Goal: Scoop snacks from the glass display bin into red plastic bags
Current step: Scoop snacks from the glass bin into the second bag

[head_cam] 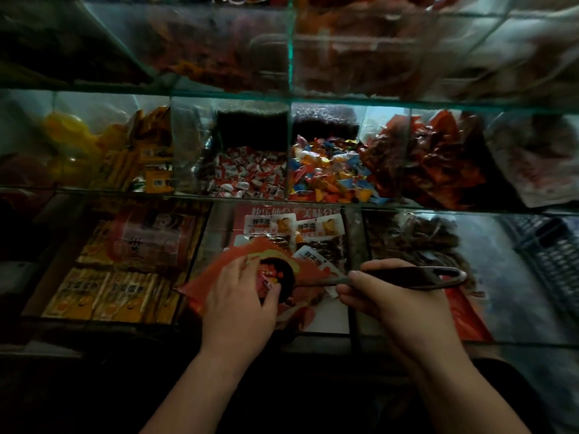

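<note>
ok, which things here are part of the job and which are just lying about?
In use: crinkled red plastic bag, gripped by left hand; dark long-handled metal scoop, held by right hand.
Lying about: flat yellow packets; brown dried snacks; grey plastic basket.

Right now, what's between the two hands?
In the head view, the scoop spans the gap from the right hand to the bag mouth, which the left hand holds; packets lie beneath.
</note>
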A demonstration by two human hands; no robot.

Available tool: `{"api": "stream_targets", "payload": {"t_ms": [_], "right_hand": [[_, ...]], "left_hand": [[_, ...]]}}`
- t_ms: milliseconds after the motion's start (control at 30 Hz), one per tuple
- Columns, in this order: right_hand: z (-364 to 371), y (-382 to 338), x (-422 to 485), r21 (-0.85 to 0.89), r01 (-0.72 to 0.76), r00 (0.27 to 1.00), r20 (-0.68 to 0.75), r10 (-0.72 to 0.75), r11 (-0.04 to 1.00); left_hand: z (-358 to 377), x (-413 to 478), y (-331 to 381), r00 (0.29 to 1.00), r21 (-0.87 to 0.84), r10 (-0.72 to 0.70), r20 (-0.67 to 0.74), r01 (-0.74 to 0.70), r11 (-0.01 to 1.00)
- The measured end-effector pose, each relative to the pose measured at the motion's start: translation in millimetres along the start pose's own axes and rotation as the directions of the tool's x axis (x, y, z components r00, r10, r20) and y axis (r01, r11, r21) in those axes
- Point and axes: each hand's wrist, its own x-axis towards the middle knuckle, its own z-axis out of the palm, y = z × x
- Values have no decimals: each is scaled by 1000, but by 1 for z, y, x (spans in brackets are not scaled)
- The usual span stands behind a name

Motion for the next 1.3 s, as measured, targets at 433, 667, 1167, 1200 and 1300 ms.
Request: {"api": "stream_targets", "payload": {"t_ms": [433, 667, 1167, 1200, 1300], "right_hand": [[-4, -14, -32, 88, 24, 986, 160, -38, 996], [-14, -25, -41, 88, 125, 972, 188, -139, 988], [-26, -96, 2, 393, 253, 968, -110, -227, 884], [-22, -96, 8, 400, 267, 963, -142, -229, 877], [-7, -88, 35, 350, 359, 931, -199, -306, 865]], "left_hand": [[11, 10, 8, 998, -126, 69, -4, -69, 990], [2, 16, 18, 975, -142, 190, -116, -206, 968], [-26, 129, 131, 859, -174, 472, -199, -505, 845], [-23, 132, 132, 870, -222, 446, -210, -487, 845], [-10, 131, 122, 898, -286, 410, -158, -439, 852]]}}
